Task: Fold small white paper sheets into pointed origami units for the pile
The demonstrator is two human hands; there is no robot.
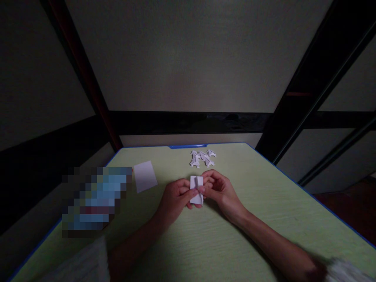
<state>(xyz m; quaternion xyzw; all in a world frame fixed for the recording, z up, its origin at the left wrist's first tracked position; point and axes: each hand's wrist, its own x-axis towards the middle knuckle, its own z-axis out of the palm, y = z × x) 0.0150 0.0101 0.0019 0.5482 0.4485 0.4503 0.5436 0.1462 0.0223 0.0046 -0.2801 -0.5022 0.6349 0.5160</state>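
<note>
Between my two hands is a small folded piece of white paper [193,197], upright and narrow, with a raised flap down its middle. My left hand [176,197] pinches it from the left, thumb on its face and fingers behind. From the right, my right hand [220,190] grips it too, its thumb pressing near the middle flap. Just beyond my hands lie several small folded white paper figures [202,156] with pointed legs, grouped close together. A flat square sheet of white paper [145,176] lies to the left of my left hand.
The pale green table [229,250] has a blue edge and a blue strip [188,147] at its far side. On its left is a pixelated blue, screen-like object [102,196]. Behind the table stands a grey wall panel [190,58] with a dark band.
</note>
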